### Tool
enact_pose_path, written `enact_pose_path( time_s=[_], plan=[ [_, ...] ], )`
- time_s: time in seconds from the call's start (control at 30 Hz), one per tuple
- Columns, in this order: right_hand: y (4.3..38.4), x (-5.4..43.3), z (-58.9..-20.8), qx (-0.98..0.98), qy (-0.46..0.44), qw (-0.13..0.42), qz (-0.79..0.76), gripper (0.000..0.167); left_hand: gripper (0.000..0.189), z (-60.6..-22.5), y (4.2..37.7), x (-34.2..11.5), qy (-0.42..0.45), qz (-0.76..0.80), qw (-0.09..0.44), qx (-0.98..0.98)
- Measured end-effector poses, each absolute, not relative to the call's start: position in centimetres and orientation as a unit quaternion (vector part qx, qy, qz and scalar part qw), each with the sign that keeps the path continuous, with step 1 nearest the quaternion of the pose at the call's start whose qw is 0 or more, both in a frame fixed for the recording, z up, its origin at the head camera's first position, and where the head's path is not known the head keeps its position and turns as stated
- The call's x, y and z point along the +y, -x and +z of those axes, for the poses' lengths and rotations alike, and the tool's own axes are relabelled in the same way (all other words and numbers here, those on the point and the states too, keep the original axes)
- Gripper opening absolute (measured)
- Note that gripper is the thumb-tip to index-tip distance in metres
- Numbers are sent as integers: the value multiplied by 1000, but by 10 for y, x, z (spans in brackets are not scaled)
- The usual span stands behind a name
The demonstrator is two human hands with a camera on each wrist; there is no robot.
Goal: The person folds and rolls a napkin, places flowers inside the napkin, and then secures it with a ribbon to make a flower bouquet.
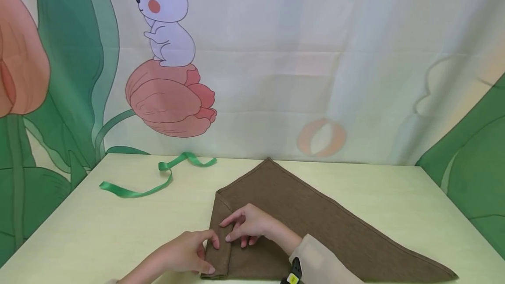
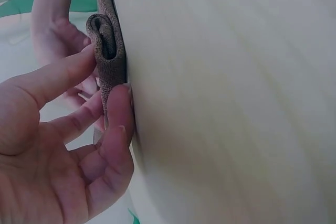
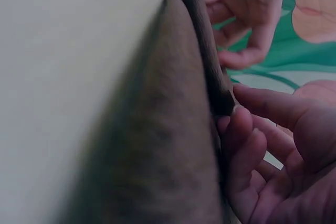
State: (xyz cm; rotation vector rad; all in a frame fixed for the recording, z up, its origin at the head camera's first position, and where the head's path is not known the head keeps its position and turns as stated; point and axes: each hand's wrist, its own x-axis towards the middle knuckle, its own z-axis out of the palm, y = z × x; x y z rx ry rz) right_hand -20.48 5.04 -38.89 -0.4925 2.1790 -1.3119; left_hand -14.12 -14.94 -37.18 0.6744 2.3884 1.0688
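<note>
A brown towel (image 1: 300,205) lies spread in a slanted, pointed shape, its left edge rolled into a flat band (image 1: 218,249). My left hand (image 1: 189,251) pinches the near end of that band between thumb and fingers. In the left wrist view, the towel's coiled end (image 2: 107,38) shows several layers, with the fingers of my left hand (image 2: 68,145) around it. Farther up the band, my right hand (image 1: 250,225) pinches its inner edge with thumb and index finger. The right wrist view shows my right hand (image 3: 278,150) at the rolled edge (image 3: 202,40).
On the pale table (image 1: 158,214), a green ribbon (image 1: 134,193) lies loosely curled at the back left. A printed curtain (image 1: 256,78) hangs behind the table's back edge. The towel's long point reaches toward the front right corner.
</note>
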Motion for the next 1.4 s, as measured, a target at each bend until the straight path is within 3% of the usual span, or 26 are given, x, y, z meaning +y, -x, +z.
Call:
enact_pose_path(
  time_s=[0.57,0.7,1.0,1.4],
  plan=[
    [235,53,-393,847,150,207,-466,39,34,-373,142,-144,-235,395,227,859],
    [222,61,-390,831,183,225,-474,38,36,-372,140,-145,-222,393,225,864],
    [183,65,-387,779,249,306,-487,13,48,-370,139,-145,-219,387,196,874],
    [171,61,-387,789,264,288,-474,16,49,-373,142,-139,-209,409,222,860]
  ],
)
